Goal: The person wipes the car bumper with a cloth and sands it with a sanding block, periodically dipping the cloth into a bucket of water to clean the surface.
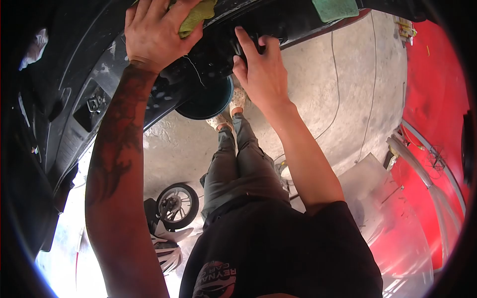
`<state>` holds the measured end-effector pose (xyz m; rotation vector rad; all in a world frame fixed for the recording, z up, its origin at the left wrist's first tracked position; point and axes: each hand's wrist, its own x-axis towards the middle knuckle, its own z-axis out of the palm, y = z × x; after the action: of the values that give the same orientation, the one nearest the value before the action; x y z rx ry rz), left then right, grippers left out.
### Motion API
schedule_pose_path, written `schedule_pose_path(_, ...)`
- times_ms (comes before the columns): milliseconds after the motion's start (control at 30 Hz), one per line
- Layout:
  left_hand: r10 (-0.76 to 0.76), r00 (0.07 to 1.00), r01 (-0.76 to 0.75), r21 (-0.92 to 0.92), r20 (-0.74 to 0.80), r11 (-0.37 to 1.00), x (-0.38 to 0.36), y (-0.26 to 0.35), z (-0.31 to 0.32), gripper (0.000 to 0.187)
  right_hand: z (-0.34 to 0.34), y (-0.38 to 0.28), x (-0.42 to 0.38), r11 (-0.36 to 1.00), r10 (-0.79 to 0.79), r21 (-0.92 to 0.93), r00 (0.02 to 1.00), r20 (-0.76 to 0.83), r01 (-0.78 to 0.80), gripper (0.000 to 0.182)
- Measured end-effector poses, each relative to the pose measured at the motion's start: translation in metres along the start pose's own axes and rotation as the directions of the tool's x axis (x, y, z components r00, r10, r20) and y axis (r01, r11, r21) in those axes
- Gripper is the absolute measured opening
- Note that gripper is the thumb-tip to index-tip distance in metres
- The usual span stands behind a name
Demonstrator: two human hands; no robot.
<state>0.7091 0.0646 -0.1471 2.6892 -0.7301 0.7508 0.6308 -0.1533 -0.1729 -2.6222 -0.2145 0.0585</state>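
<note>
My left grip (pixel 158 42) pinches the yellow-green cloth (pixel 199 18) against the black panel (pixel 216 58), seemingly so it does not slip; whether my right grip (pixel 263 73), at the panel, pinches something, I cannot tell. Below, a bucket (pixel 211 103) stands by the shoes (pixel 238 101).

A vehicle workshop is indicated: a worn concrete floor (pixel 357 74) is crossed by thin cables (pixel 338 74), a motorcycle wheel (pixel 172 204) is seen low in the view, a dark bucket (pixel 206 107) is placed below a black vehicle panel (pixel 216 54), and "CAR" is printed on the shirt (pixel 278 248)
</note>
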Motion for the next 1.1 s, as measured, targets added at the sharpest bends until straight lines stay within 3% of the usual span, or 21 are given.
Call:
schedule_pose_path(367,-0.004,1.0,0.004,-0.015,0.005,1.0,0.0,0.001,0.0,0.062,0.008,0.009,0.001,0.991,0.027,0.133,1.0,-0.014,-0.025,0.049)
schedule_pose_path(567,0.008,1.0,-0.008,-0.022,-0.016,1.0,-0.001,-0.001,0.001,0.062,0.004,0.007,0.003,0.992,0.043,0.119,0.999,0.033,-0.047,0.048)
schedule_pose_path(767,-0.005,1.0,0.005,-0.009,0.009,1.0,-0.001,-0.001,0.001,0.061,0.001,0.008,-0.011,0.987,-0.05,0.148,0.996,-0.072,0.06,0.046)
schedule_pose_path(867,0.007,1.0,-0.007,-0.018,-0.017,1.0,-0.002,-0.002,0.001,0.061,0.006,0.015,-0.022,0.99,-0.144,-0.028,0.985,-0.091,0.142,0.045)
schedule_pose_path(1100,-0.003,1.0,0.003,-0.002,0.002,1.0,-0.001,0.0,0.001,0.06,0.015,0.011,0.012,0.96,-0.269,-0.133,0.94,-0.208,0.246,0.04)
